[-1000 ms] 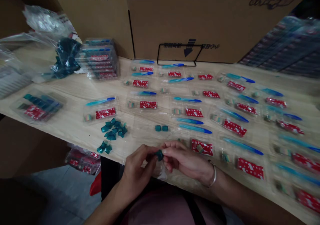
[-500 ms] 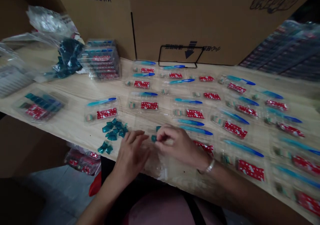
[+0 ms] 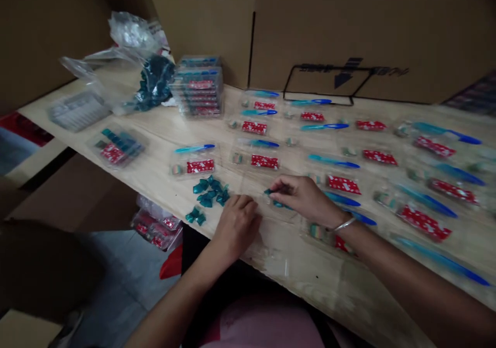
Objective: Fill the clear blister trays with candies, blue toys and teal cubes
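My right hand (image 3: 304, 198) rests on the wooden table (image 3: 163, 131) with its fingertips pinched on small teal pieces (image 3: 273, 198) inside a clear plastic tray. My left hand (image 3: 237, 225) lies just left of it, knuckles up and fingers curled down against the tray's near edge. A loose pile of teal pieces (image 3: 211, 192) sits close to the left hand, with a few more teal pieces (image 3: 195, 216) nearer the table edge.
Several clear trays holding blue pens (image 3: 329, 126) and red packets (image 3: 264, 161) cover the table. A stack of filled trays (image 3: 199, 85) and plastic bags (image 3: 147, 79) stand at the back left. Cardboard boxes (image 3: 349, 22) line the rear. More packs (image 3: 157, 226) lie below the table edge.
Both hands were raised together holding a teal piece; they have come down onto the table. The right hand now sets teal pieces in the tray. The view has swung left.
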`<state>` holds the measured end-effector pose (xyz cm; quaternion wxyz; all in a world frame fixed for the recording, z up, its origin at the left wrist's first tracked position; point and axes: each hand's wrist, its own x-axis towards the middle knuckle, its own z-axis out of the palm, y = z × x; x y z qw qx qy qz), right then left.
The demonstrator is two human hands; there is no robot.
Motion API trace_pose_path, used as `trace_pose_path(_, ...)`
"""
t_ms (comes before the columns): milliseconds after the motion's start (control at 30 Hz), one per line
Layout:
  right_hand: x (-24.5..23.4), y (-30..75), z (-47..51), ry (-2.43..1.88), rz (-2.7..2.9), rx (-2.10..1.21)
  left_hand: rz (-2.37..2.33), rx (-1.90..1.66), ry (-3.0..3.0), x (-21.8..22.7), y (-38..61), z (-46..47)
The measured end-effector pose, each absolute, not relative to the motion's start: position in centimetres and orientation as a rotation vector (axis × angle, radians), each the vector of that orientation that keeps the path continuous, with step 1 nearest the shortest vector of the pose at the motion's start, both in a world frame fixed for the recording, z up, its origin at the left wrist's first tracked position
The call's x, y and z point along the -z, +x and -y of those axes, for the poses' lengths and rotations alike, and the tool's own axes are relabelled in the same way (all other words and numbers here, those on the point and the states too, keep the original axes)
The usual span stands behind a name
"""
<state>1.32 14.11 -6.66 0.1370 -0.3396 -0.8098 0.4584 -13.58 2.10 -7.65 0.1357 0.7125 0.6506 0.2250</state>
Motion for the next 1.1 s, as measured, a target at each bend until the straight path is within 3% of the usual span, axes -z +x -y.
trace_pose_path(100,6.8,1.7,-14.0,-0.933,2.275,-1.35,-1.902,-0.639,2.083,7.8,-13.6,-2.1)
trace_pose_path(267,7.1,1.5,-13.8,-0.805,2.531,-0.969,-1.905,-0.6,2.1,7.9,-13.6,-2.3)
trace_pose_path(433,6.7,1.7,-13.6,-0.799,2.455,-0.855,-1.868,-0.786,2.018,7.7,-13.7,-2.2)
trace_pose_path(567,4.9,1.7,-12.2,-0.691,2.253,-1.101,-1.717,-1.3,1.412,6.8,-13.2,-2.2)
trace_pose_path(667,4.1,1.9,-11.1,-0.568,2.191,-1.194,-1.39,-1.463,0.828,6.0,-12.6,-2.4)
trace_pose_path(867,4.0,3.4,-8.8,-0.527,2.23,-1.124,-1.086,-1.291,0.391,5.4,-11.2,-1.4)
trace_pose_path(1100,4.2,4.1,-6.9,-0.558,2.303,-1.018,-1.175,-1.208,0.451,5.6,-10.7,0.1)
